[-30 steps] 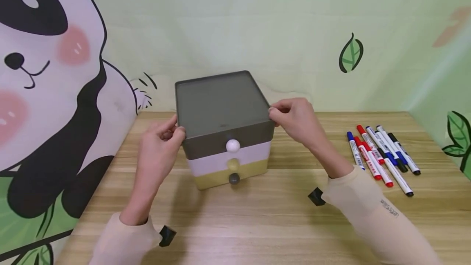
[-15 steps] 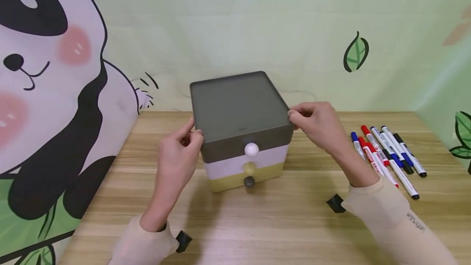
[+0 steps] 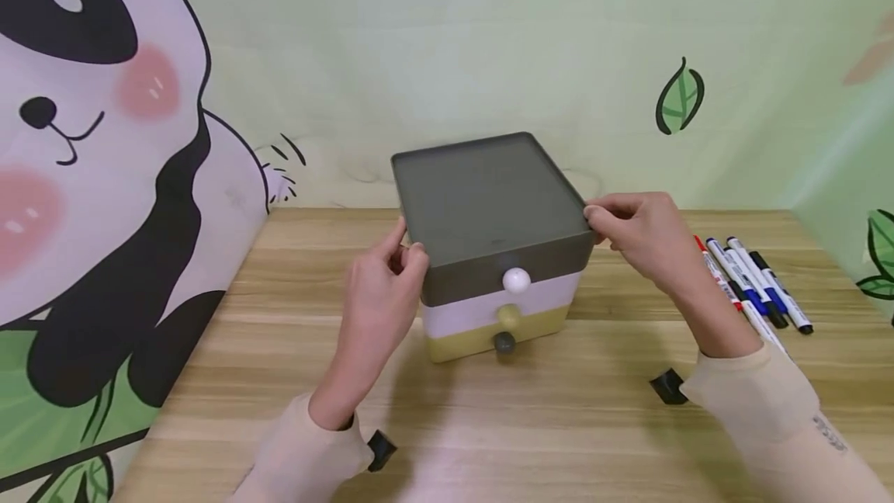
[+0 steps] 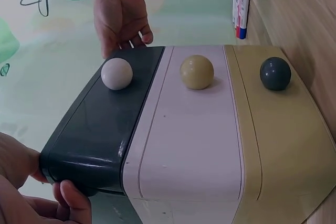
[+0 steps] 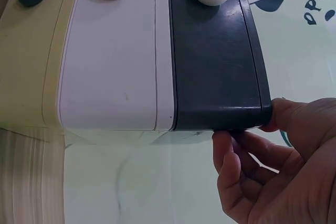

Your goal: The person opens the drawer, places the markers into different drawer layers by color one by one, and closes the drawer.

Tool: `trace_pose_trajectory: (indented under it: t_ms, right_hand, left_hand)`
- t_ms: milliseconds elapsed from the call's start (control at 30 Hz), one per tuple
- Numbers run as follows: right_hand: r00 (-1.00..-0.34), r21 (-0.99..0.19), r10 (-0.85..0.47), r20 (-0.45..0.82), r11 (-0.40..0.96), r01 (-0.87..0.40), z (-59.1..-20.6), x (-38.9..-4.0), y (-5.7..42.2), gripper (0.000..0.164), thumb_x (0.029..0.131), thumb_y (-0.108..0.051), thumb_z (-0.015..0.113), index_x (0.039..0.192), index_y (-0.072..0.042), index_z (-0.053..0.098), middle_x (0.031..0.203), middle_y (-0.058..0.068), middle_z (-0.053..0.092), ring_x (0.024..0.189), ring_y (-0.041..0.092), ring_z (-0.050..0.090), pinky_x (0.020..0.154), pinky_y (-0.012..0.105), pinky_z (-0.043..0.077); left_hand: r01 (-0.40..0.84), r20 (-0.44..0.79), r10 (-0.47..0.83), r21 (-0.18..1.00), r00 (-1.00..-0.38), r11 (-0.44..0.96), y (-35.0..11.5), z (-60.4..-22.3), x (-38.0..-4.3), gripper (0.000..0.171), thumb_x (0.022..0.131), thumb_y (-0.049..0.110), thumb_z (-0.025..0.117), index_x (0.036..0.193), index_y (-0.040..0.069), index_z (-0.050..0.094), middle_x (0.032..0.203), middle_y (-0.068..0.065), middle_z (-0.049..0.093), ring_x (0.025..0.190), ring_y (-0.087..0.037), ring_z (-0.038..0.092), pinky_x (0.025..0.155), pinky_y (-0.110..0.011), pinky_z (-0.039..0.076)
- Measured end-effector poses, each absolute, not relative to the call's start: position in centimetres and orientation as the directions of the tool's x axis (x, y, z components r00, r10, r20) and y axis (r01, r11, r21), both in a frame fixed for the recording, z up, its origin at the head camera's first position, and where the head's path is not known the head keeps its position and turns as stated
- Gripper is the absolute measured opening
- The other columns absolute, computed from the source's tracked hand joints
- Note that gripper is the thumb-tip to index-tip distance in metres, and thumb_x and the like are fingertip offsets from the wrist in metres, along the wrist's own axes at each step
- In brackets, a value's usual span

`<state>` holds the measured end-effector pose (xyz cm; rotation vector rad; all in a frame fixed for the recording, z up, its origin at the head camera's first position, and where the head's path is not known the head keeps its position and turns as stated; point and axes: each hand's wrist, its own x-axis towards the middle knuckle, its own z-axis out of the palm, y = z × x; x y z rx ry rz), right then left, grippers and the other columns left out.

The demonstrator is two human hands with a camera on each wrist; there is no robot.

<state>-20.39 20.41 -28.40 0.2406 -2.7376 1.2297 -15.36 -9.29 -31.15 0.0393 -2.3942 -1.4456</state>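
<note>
A three-tier drawer organizer [image 3: 499, 192] stands upright in the middle of the head view. From top to bottom its drawers are dark grey, pale lilac and mustard yellow. Each front has one round knob: white [image 3: 516, 280], yellow [image 3: 509, 317] and dark grey [image 3: 504, 342]. My left hand [image 3: 380, 293] grips the dark top tier at its left side, close to the front corner. On the opposite side, my right hand [image 3: 642, 239] pinches the same tier between thumb and fingers. All drawers look closed in both wrist views.
Several whiteboard markers [image 3: 761, 286] with red, blue and black caps lie on the wooden table [image 3: 545, 433] at the right, partly behind my right forearm. A pale green wall covering [image 3: 447, 60] with a panda drawing [image 3: 161, 278] rises behind the table.
The organizer has moved to the right across the table with both hands gripping it. My right forearm now covers more of the markers.
</note>
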Motion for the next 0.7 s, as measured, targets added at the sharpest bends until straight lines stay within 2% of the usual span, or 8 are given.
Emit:
trace_pose_trajectory:
  t_ms: [233,467,700]
  right_hand:
    - [-0.983,-0.735,-0.068,0.17,0.655,-0.173,-28.5,-20.5,21.5,0.04,0.104,-0.032,0.059,0.121,0.0,0.075,0.096,0.013,0.073,0.083,0.019,0.062,0.069,0.023,0.053]
    - [-0.981,-0.763,-0.057,0.185,0.621,-0.18,-28.8,-20.4,21.6,0.04,0.104,-0.033,0.059,0.12,0.0,0.075,0.097,0.012,0.074,0.08,0.014,0.063,0.067,0.021,0.053]
    - [-0.966,-0.772,-0.004,0.257,0.601,-0.207,-29.4,-20.1,21.1,0.036,0.102,-0.033,0.062,0.11,-0.003,0.079,0.085,0.006,0.073,0.078,0.016,0.062,0.066,0.021,0.052]
  left_hand:
    - [0.106,0.211,-0.178,0.878,-0.961,0.466,-8.5,-30.9,-15.7,0.058,0.094,0.022,0.057,0.149,0.005,0.053,0.074,0.0,0.056,0.07,-0.015,0.051,0.066,-0.03,0.042]
    - [0.102,0.202,-0.161,0.87,-0.966,0.483,-8.3,-30.7,-15.5,0.06,0.094,0.024,0.053,0.152,0.007,0.05,0.068,0.001,0.048,0.063,-0.014,0.044,0.06,-0.031,0.038]
    - [0.107,0.209,-0.157,0.864,-0.965,0.492,-8.8,-30.5,-15.6,0.057,0.095,0.025,0.056,0.149,0.004,0.054,0.072,0.0,0.054,0.063,-0.014,0.047,0.057,-0.028,0.038]
